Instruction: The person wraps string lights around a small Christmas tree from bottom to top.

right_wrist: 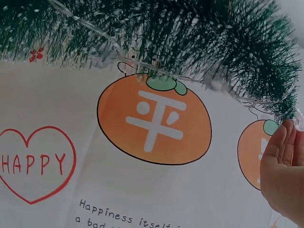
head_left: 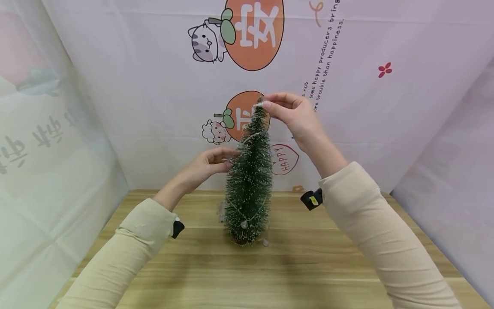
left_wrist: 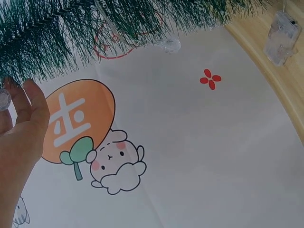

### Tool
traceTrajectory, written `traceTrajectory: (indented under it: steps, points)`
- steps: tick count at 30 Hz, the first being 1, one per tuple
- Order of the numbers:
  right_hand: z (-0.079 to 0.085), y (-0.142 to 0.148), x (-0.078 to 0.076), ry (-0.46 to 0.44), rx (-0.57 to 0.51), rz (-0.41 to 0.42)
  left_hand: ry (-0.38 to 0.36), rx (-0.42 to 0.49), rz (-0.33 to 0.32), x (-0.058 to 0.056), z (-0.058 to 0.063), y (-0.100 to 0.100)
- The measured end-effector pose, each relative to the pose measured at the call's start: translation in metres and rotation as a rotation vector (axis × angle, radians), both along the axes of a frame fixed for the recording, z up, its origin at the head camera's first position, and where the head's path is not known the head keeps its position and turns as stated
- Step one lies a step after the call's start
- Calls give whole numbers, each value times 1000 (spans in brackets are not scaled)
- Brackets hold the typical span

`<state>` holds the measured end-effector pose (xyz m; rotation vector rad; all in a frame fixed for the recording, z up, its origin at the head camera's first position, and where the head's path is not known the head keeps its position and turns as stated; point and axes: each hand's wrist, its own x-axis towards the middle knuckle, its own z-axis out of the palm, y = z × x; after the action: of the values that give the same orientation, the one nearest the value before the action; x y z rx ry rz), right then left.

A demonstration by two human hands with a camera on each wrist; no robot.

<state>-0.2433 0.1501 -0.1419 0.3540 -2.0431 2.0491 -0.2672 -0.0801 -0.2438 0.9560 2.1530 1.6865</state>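
Observation:
A small green Christmas tree with white-flecked bristles stands upright on the wooden table. A clear string light winds round it, with bulbs along its wire. At the tip, my right hand pinches a bulb of the string between thumb and fingers. Halfway up the left side, the fingers of my left hand curl at the bristles, and a clear bulb shows between thumb and fingers. Part of the string behind the tree is hidden.
A clear battery box hangs or lies by the tree's lower left. Behind stands a white printed backdrop with orange fruit drawings; sheets also rise on both sides. The wooden table extends in front of the tree.

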Motion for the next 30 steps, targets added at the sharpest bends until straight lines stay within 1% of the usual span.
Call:
traceTrajectory:
  steps: [4, 8, 10, 16, 20, 25, 27, 30]
  points:
    - [-7, -1, 0, -30, -59, 37, -4, -3, 7, 0, -1, -2]
    - [-13, 0, -2, -46, -56, 37, -10, -10, 15, 0, -1, -3]
    - [-17, 2, -3, -54, -68, 50, -12, -9, 17, 1, -1, -3]
    - [-26, 7, -4, -114, -214, 159, -1, -14, 10, 1, -1, -2]
    - [-30, 10, -4, -176, -261, 199, -11, -20, 14, 1, -2, -4]
    - [-34, 14, -4, -246, -255, 213, -56, 16, 1, -1, -3, -4]
    - [-35, 16, -4, -258, -242, 225, -74, 41, -17, -2, -3, -4]
    - [-35, 18, -4, -254, -220, 255, -90, 61, -23, -3, -3, -3]
